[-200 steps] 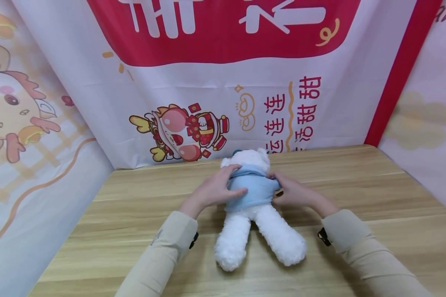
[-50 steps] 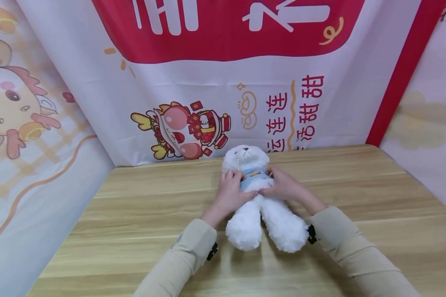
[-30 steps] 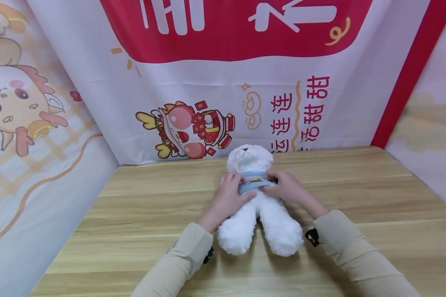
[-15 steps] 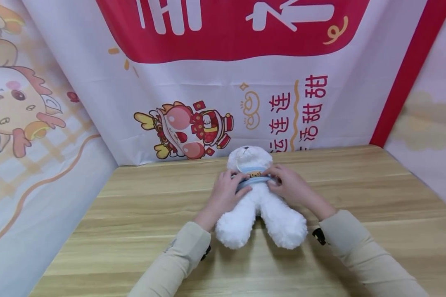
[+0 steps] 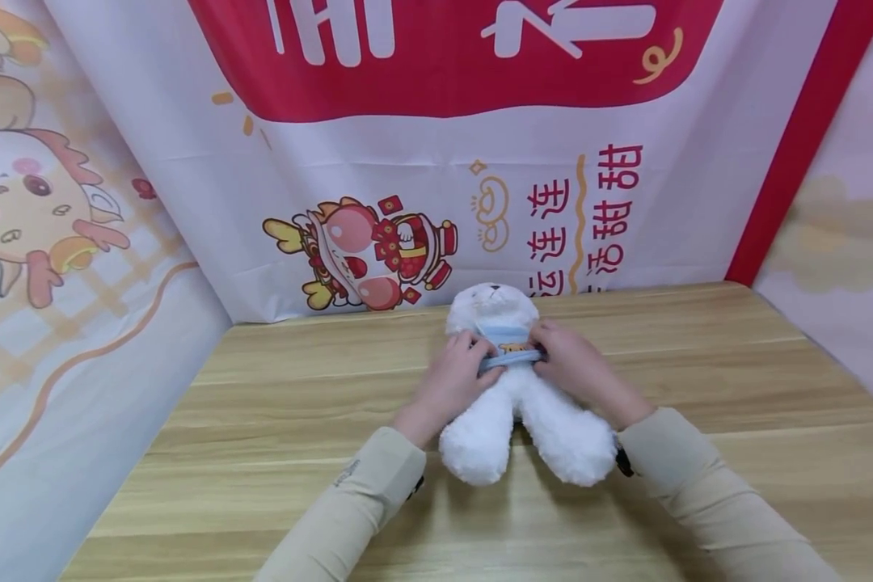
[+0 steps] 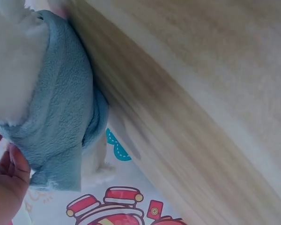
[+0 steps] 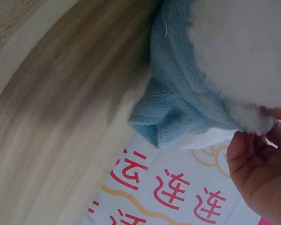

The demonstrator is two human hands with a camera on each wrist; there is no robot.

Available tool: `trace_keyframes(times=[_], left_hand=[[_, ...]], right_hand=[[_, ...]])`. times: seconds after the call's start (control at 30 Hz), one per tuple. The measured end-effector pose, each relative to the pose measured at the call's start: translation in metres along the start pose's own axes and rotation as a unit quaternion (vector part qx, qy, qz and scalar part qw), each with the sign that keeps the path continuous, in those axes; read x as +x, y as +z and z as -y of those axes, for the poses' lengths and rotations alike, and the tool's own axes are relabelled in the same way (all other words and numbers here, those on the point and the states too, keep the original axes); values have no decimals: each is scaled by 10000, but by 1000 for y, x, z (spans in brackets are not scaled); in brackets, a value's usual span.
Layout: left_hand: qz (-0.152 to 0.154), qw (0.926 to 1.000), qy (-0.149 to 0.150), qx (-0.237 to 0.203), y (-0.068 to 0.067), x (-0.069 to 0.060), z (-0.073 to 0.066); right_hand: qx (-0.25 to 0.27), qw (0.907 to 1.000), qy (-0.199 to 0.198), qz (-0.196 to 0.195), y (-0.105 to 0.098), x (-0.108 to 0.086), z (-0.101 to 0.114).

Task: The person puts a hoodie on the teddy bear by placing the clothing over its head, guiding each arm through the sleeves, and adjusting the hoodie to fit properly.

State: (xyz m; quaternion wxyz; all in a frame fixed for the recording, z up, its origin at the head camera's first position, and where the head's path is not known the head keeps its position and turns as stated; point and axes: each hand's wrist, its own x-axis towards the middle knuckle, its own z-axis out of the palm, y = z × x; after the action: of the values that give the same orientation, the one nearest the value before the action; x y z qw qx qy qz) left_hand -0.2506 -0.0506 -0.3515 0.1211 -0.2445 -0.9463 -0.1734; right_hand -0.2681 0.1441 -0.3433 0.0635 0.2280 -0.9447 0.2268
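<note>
A white plush bear (image 5: 491, 311) lies on its back on the wooden table, legs toward me. It wears a light blue shirt (image 5: 505, 333) with a small yellow-brown figure on the front. My left hand (image 5: 453, 378) pinches the shirt's hem at the bear's left-hand side as I see it; the left wrist view shows thumb and fingers on the blue cloth (image 6: 56, 108). On the opposite side my right hand (image 5: 573, 368) pinches the hem, its fingertips beside white fur in the right wrist view. The hem is drawn across the belly between both hands. The bear's arms are mostly hidden.
The wooden table (image 5: 298, 453) reaches to a white and red printed cloth (image 5: 378, 145) hung behind it. Printed cloths also stand at the left (image 5: 109, 364) and right (image 5: 837, 307). The bear's head lies close to the back cloth.
The bear has been turned from face down to face up since the earliest frame. Lately, my hands have shifted their hold along the shirt, and its printed front shows more, with the hem lower.
</note>
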Motion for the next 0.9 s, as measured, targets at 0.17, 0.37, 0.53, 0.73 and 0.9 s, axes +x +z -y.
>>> trace_keyframes(times=[0.17,0.37,0.53,0.73,0.9], left_hand=[[-254,9991,334,-21,2,-1,3],[-678,9951,718,-110,1,-2,10],[-740,9933,820,-345,-1,-2,12],[-196,9964,515,-638,-1,-2,16],[-166,9966,490,-635,1,-5,15]], right_hand=[[-132,9996,-19,-243,3,1,-1],[618,9977,168,-213,-1,-1,-6],[941,9954,145,136,-10,-3,-7],[993,9947,-177,212,-14,-4,-1],[837,9962,-230,-37,-7,-4,4]])
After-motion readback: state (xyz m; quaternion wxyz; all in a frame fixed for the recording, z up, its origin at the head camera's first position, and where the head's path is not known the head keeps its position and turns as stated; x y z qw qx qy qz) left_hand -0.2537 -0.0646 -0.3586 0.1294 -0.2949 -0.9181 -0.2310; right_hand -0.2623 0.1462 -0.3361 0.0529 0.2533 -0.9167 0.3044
